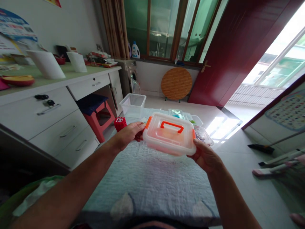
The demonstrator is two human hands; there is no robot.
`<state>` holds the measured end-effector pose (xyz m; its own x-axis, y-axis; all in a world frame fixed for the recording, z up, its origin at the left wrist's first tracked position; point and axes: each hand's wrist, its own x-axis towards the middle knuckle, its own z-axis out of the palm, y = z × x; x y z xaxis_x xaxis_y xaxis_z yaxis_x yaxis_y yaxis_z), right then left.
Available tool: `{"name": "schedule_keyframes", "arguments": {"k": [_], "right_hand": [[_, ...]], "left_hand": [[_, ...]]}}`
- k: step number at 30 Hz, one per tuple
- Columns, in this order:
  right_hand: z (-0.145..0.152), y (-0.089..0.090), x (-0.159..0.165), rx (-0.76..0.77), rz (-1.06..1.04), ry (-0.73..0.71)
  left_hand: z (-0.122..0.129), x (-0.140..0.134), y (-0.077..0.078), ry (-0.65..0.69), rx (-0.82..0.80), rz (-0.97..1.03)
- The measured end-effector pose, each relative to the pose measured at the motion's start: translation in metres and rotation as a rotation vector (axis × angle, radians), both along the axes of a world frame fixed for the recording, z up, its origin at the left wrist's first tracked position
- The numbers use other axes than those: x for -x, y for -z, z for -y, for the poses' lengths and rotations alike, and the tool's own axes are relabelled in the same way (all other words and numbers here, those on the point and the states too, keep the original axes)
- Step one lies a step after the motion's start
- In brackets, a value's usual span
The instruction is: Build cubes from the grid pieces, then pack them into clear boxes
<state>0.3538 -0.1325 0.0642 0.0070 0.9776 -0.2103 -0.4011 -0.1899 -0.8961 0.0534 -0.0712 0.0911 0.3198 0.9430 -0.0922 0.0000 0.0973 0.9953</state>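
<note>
A clear plastic storage box (170,135) with a white lid, an orange handle and orange side clips is held up over a cloth-covered table (152,178). My left hand (133,132) grips its left end by the clip. At the right end, my right hand (202,152) has its fingers under the rim and its thumb near the other clip. Something orange or pink shows dimly through the box. Just beyond my left hand stands a red lattice basket (120,123). Clear lidded containers (203,135) lie behind the box on the right, partly hidden by it.
An open clear bin (132,106) stands at the table's far left corner. To the left are a white desk (69,124) with drawers and a pink stool (101,119). A round wooden tabletop (176,83) leans on the far wall beside a red door (221,57).
</note>
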Motion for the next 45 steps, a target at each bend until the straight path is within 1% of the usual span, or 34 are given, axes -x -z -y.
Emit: {"name": "schedule_keyframes", "arguments": {"k": [2, 5, 8, 11, 15, 19, 22, 25, 29, 33, 36, 41, 45], "right_hand": [[-0.015, -0.007, 0.003, -0.011, -0.016, 0.019], [-0.038, -0.009, 0.011, -0.013, -0.074, 0.047], [-0.059, -0.005, 0.024, -0.002, -0.145, 0.059], [-0.076, 0.003, 0.039, 0.002, -0.224, 0.082], [-0.097, 0.013, 0.06, 0.015, -0.333, 0.111], [-0.117, 0.02, 0.08, -0.003, -0.37, 0.152], [-0.131, 0.024, 0.094, -0.003, -0.4, 0.196], [-0.142, 0.029, 0.108, 0.017, -0.412, 0.206], [-0.152, 0.035, 0.123, 0.015, -0.419, 0.236], [-0.161, 0.044, 0.133, 0.029, -0.423, 0.261], [-0.167, 0.052, 0.139, 0.003, -0.407, 0.264], [-0.175, 0.064, 0.143, 0.008, -0.416, 0.26], [-0.18, 0.07, 0.144, 0.012, -0.432, 0.264]], "left_hand": [[-0.021, -0.003, -0.008, -0.038, -0.024, -0.028], [-0.05, -0.007, -0.015, -0.107, -0.053, -0.09], [-0.074, -0.01, -0.015, -0.175, -0.063, -0.096], [-0.087, -0.011, -0.009, -0.256, -0.064, -0.059], [-0.087, -0.01, 0.006, -0.349, -0.062, -0.048], [-0.082, -0.004, 0.017, -0.377, -0.025, -0.084], [-0.079, 0.001, 0.019, -0.37, -0.019, -0.124], [-0.076, 0.005, 0.019, -0.332, -0.017, -0.165], [-0.07, 0.004, 0.021, -0.285, -0.006, -0.171], [-0.07, -0.006, 0.027, -0.251, -0.011, -0.165], [-0.074, -0.02, 0.031, -0.251, -0.02, -0.149], [-0.082, -0.045, 0.035, -0.285, -0.022, -0.11], [-0.087, -0.056, 0.039, -0.312, -0.011, -0.13]]}}
